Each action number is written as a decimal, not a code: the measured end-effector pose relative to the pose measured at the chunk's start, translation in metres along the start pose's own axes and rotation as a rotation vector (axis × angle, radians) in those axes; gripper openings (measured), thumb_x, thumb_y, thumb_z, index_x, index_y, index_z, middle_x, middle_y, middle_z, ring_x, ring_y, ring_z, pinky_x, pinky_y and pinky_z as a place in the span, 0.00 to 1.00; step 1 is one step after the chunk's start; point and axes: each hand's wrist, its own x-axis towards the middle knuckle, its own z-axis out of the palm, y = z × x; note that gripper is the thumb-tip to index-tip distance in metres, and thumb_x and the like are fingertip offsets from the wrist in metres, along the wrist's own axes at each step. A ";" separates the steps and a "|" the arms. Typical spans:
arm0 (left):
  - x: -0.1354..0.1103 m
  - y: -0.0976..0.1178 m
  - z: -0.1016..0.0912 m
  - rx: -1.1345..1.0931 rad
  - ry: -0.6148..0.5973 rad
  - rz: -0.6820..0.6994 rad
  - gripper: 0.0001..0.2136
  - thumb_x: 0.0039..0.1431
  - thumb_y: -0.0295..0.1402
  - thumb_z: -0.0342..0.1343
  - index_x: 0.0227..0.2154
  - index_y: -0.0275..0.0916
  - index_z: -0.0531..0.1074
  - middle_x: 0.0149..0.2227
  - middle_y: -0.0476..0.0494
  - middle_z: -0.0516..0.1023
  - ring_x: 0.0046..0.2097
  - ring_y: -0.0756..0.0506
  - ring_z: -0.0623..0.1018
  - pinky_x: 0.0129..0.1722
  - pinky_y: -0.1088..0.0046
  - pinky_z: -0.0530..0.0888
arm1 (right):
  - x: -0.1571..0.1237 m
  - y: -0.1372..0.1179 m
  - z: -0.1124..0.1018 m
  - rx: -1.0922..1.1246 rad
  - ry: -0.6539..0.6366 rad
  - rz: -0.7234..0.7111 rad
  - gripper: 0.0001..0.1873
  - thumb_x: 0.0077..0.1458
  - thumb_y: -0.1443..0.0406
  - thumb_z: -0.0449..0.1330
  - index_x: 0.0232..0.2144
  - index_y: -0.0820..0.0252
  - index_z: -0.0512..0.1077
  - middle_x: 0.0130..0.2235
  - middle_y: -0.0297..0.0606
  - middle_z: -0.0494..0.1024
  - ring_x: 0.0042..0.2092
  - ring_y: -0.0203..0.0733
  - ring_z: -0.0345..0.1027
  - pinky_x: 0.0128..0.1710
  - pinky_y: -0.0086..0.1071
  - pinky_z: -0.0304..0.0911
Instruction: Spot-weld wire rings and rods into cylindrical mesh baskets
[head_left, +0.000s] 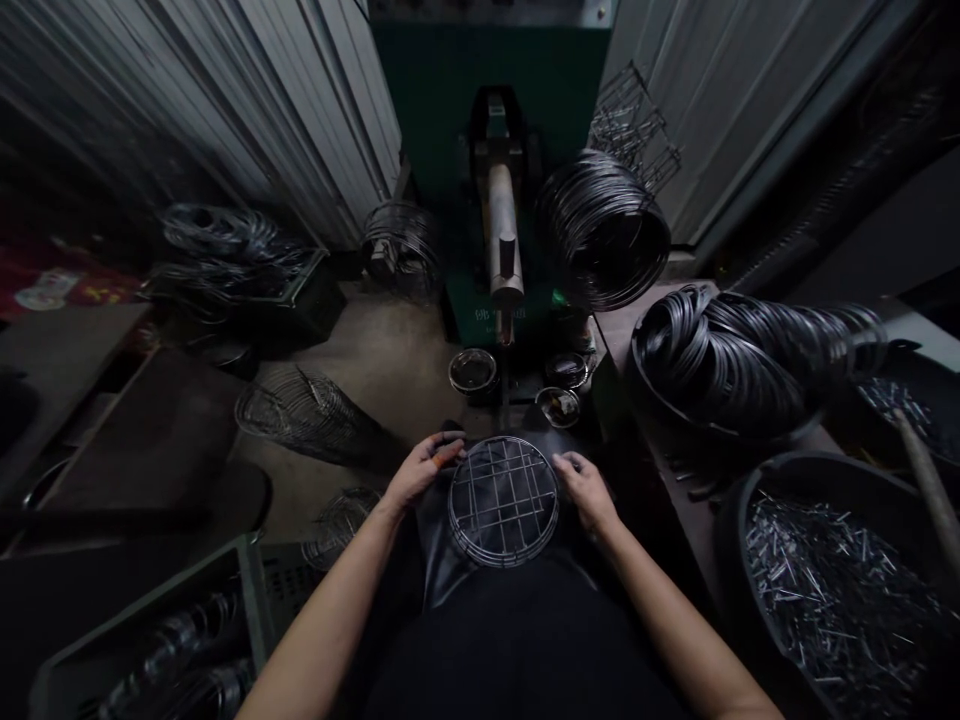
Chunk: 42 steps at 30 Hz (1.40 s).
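Head view: two bare hands are framing a round wire rack

The left hand is reaching in at the rack's ten o'clock, its fingers bending narrowly toward the rim, an orange band showing on one finger. The right hand is pointing in at two o'clock, thumb and fingertips bunching close together at the rim. Whether either hand is actually gripping the metal, I cannot tell.

Between them, the round grey metal wire rack with a crossed-bar grid is lying just in front of the person's dark clothing, its lower rim showing several parallel rings.

Taking the rack as the dial's centre, a dark green machine with a grey cylindrical metal arm is standing at twelve o'clock. A small round dark bowl with a shiny rim is sitting near eleven.

Farther out, a large coil of grey wire rings is leaning at one o'clock, and a heap of dark, glossy wire loops is filling a black basin at two. Between three and four, a big black tub is holding short silvery metal pieces. A grey-green plastic crate is standing at eight, and a tapering stack of round wire frames is lying between nine and ten.
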 end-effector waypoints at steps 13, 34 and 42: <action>0.004 -0.010 -0.007 0.284 -0.071 0.070 0.18 0.44 0.48 0.59 0.26 0.35 0.72 0.24 0.49 0.73 0.28 0.49 0.71 0.31 0.75 0.67 | -0.006 0.001 0.014 -0.109 0.002 -0.067 0.21 0.46 0.48 0.57 0.18 0.57 0.59 0.20 0.28 0.57 0.25 0.35 0.52 0.25 0.27 0.51; 0.001 -0.011 0.005 0.461 -0.008 0.175 0.14 0.50 0.45 0.51 0.23 0.39 0.66 0.23 0.52 0.67 0.29 0.49 0.67 0.31 0.74 0.64 | -0.008 0.010 0.017 -0.096 0.024 -0.124 0.17 0.49 0.53 0.55 0.19 0.57 0.58 0.22 0.28 0.57 0.27 0.35 0.52 0.28 0.28 0.51; -0.001 -0.017 0.003 0.446 0.006 0.165 0.15 0.49 0.47 0.50 0.26 0.39 0.67 0.24 0.52 0.68 0.30 0.49 0.68 0.32 0.74 0.65 | -0.004 0.013 0.018 -0.117 0.006 -0.134 0.17 0.48 0.53 0.54 0.19 0.57 0.58 0.22 0.28 0.56 0.27 0.34 0.51 0.28 0.27 0.51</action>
